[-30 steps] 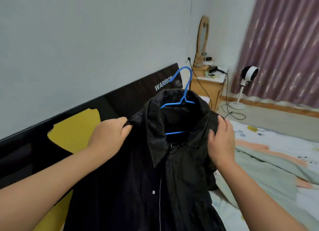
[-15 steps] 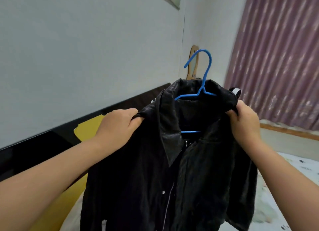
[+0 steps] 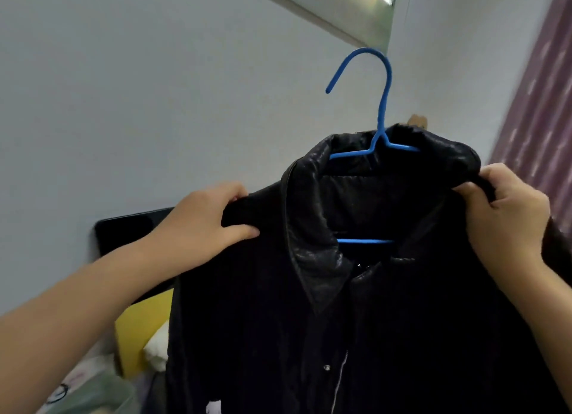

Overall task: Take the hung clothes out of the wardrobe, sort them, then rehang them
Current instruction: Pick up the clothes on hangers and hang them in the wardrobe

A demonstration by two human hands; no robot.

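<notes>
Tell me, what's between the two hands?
In the head view, the black jacket on its blue hanger lies between the left hand and right hand.

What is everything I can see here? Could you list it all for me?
jacket: one, black, held up mid-frame on its hanger
hanger: one, blue, inside the jacket's collar, hook free above
headboard: one, black with a yellow patch, low left against the wall
wall: pale grey, behind
curtain: purple, far right
bedding: pale patterned, bottom left
left hand: one, grips the jacket's left shoulder
right hand: one, grips the jacket's right shoulder
</notes>
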